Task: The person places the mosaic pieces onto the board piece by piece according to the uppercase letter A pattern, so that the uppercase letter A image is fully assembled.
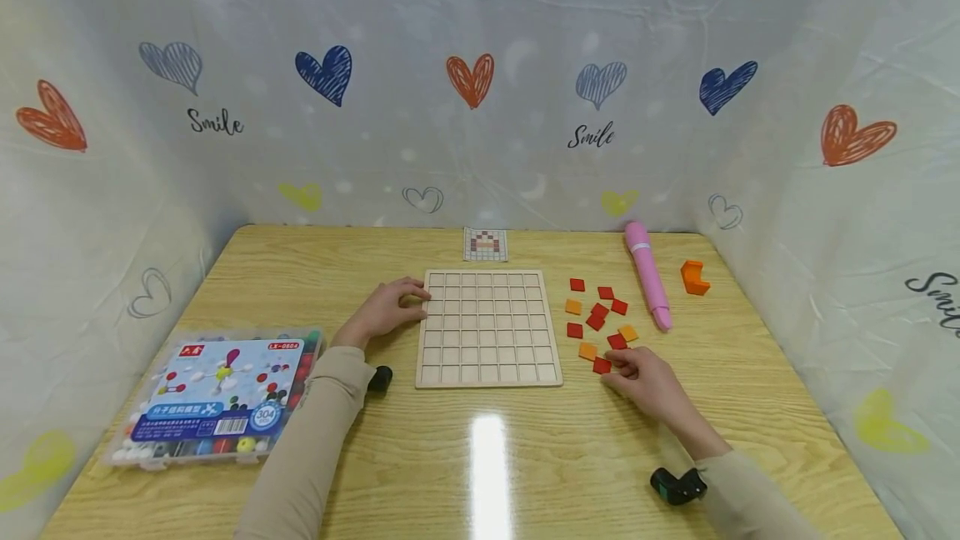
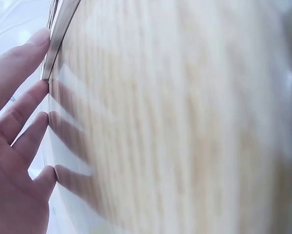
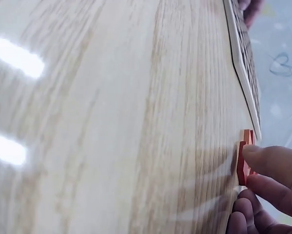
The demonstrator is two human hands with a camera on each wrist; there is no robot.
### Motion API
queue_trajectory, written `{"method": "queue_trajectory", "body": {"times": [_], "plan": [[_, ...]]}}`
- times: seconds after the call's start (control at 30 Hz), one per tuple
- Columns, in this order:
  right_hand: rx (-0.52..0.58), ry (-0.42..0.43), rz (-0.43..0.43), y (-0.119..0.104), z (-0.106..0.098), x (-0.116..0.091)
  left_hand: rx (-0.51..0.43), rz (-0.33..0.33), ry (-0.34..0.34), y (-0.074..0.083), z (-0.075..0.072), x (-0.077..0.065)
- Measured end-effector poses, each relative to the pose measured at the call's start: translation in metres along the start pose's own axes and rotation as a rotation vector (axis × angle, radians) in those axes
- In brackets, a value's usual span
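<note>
**Right hand (image 1: 647, 382) at a red tile (image 1: 602, 366), left hand (image 1: 384, 311) at the board (image 1: 487, 323)**

The right hand is nearly closed, its thumb and forefinger pinching the red tile by its right side, the other fingers curled beneath. Whether the tile is off the table (image 1: 405, 473) I cannot tell. The left hand is loosely extended, fingers a little apart, the tips touching the board's left edge; it has hold of nothing.

The relation that matters runs sideways. The red tile lies to the left of the right hand's knuckles, and the board lies further left again, flat, with a gap of bare table between. The tile sits level with the board's nearer rows, out past its near right corner, so the right hand is much the nearer to both tile and that corner. The left hand is on the far side of the board, toward its farther rows.

The tile is square and so has no long axis; the board is close to square, its right edge slanting slightly outward toward the person. An orange tile (image 1: 588, 350) is just beside the red tile, on the board's side of it, and the other tiles (image 1: 597, 320) are scattered beyond, away from the person. The card (image 1: 486, 246) lies past the board's far edge.
</note>
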State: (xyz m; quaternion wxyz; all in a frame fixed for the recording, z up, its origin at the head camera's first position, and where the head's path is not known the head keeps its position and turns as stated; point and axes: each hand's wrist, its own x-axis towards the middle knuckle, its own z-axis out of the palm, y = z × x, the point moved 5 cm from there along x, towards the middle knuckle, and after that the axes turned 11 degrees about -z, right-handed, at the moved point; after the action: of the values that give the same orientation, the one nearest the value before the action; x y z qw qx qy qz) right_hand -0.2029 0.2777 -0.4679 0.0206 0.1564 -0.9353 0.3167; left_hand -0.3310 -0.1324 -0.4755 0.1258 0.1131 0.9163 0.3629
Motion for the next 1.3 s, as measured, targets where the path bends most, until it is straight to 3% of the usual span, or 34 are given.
{"method": "queue_trajectory", "body": {"times": [0.87,1.1,1.3], "plan": [[-0.035,-0.033,-0.027,-0.009,-0.002,0.009,0.013,0.002,-0.011,0.002,0.0,0.0],[-0.021,-0.008,-0.054,-0.018,-0.015,0.027,0.007,-0.003,-0.014,0.003,0.001,0.001],[0.047,0.001,-0.051,-0.025,-0.007,0.059,0.025,-0.007,0.0,0.002,0.001,0.0]]}}
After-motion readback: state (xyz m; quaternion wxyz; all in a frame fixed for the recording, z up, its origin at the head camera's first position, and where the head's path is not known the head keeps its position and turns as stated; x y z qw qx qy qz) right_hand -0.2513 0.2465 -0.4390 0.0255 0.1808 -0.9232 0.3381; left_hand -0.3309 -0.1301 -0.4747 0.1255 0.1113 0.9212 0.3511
